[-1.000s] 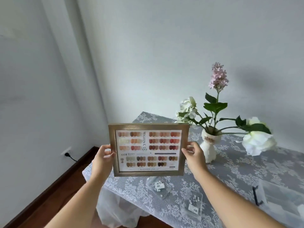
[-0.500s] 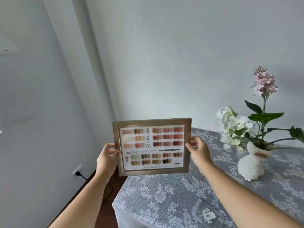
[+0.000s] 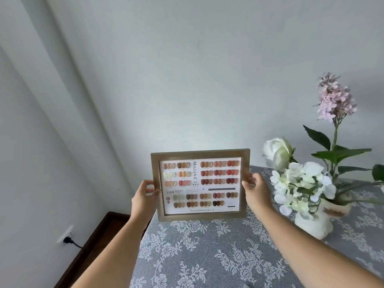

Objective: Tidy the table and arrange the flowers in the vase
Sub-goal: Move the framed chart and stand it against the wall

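Observation:
A wooden picture frame [image 3: 200, 185] with a chart of nail colour swatches stands upright at the far left corner of the table [image 3: 207, 256], its bottom edge at the lace cloth. My left hand [image 3: 144, 196] grips its left edge and my right hand [image 3: 254, 189] grips its right edge. To the right stands a white vase [image 3: 313, 223] holding white flowers [image 3: 299, 183] and a tall pink flower spike [image 3: 333, 98] with green leaves.
A grey wall rises close behind the table. Left of the table the dark wooden floor [image 3: 93, 246] shows, with a wall socket and a black plug [image 3: 67, 239]. The table's left edge runs just below the frame.
The frame has moved away from me and down toward the far left corner of the table, with both hands still on it. The view has swung left, so the vase sits further right.

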A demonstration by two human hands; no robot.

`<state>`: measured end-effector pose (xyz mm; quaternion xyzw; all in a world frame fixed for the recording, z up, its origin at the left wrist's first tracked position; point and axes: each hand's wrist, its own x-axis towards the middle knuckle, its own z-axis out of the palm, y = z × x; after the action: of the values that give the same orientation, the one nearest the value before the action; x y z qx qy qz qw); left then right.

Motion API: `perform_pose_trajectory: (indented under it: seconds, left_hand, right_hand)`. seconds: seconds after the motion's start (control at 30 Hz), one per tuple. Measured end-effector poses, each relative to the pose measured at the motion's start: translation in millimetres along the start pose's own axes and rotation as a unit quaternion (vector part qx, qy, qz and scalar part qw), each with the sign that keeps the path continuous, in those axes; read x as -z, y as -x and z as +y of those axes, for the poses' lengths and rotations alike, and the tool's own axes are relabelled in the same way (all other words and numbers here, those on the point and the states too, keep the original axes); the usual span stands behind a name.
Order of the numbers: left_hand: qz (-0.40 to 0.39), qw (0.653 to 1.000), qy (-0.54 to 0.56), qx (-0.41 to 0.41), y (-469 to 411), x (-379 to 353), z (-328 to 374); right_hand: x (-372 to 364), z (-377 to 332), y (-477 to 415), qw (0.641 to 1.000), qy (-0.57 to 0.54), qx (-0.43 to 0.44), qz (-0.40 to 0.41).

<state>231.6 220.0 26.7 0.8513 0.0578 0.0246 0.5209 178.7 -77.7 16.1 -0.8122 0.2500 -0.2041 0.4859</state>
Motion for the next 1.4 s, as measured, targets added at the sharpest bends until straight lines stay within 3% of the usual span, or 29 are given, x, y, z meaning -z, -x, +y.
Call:
perform_pose_trajectory:
  seconds: [0.43,0.77,1.4]
  left_hand:
    - [-0.062,0.996,-0.049,-0.031,-128,-63,17]
    - [-0.095,0.995,0.008,-0.041,-207,-120,28]
    - [-0.114,0.993,-0.004,-0.035,-201,-129,10]
  right_hand:
    - [-60,11,-83,0.99,0.002,-0.083,0.118]
    - [-81,15,-160,0.978,0.025,-0.092,0.186]
    - [-76,31,-137,0.976,0.036,-0.087,0.196]
